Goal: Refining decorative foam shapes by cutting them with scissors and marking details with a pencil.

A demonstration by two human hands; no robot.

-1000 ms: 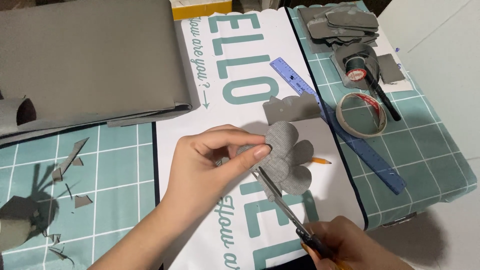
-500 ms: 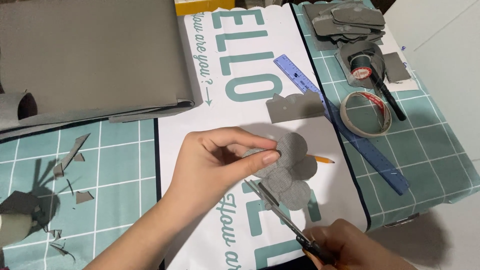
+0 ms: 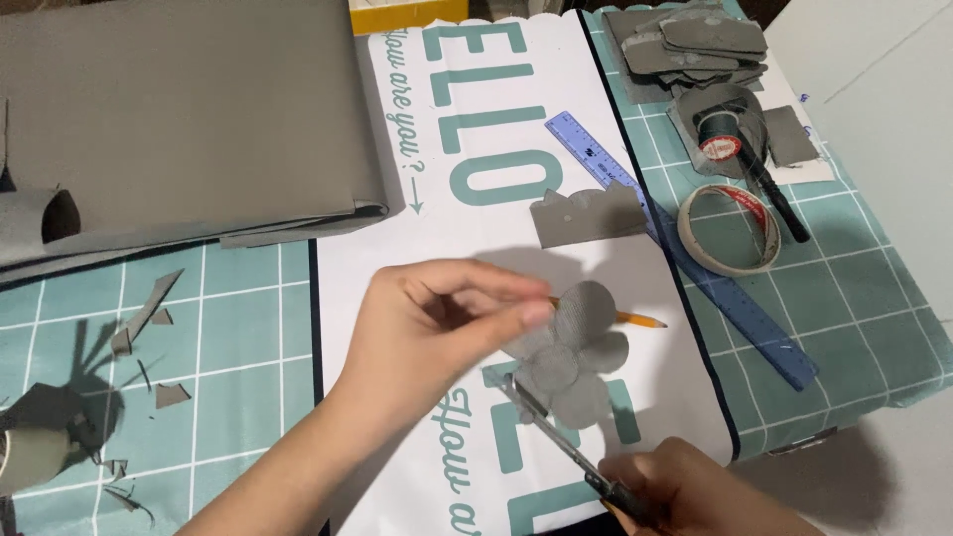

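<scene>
My left hand (image 3: 437,333) pinches a grey flower-shaped cutout (image 3: 571,352) with rounded petals, holding it above a white sheet with teal lettering (image 3: 476,169). My right hand (image 3: 685,491) at the bottom edge grips scissors (image 3: 556,437), whose blades reach up to the cutout's lower left petal. A yellow pencil (image 3: 635,319) pokes out from behind the cutout, lying on the white sheet.
A blue ruler (image 3: 685,253), a tape roll (image 3: 730,228), a black marker (image 3: 774,194), a thread spool (image 3: 720,134) and stacked grey pieces (image 3: 695,45) lie right. A scalloped grey strip (image 3: 586,213) sits mid-sheet. Large grey sheets (image 3: 179,119) fill the upper left; scraps (image 3: 149,318) litter the teal mat.
The cutout has been turned in my left hand and shifted slightly right. The scissors stay at its lower edge, blades now at another petal.
</scene>
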